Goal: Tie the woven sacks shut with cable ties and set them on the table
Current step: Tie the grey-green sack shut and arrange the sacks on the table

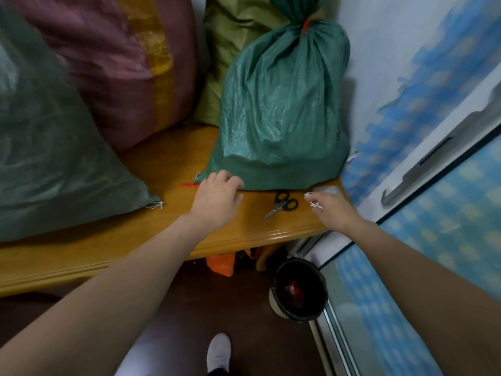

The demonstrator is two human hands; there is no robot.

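Domestic room, corner used for storage.
Wooden desk with moulded edge, set against peeling blue patterned wallpaper; stuffed woven sacks crowded on top, household scissors beside them; sliding door in metal frame with patterned film at right; small round waste bin on dark floor below, orange bag under the desk.

A crinkled green woven-plastic sack with a faint sheen stands on a glossy, varnished wooden surface; beside it, scissors with matt black plastic handles and metal blades.
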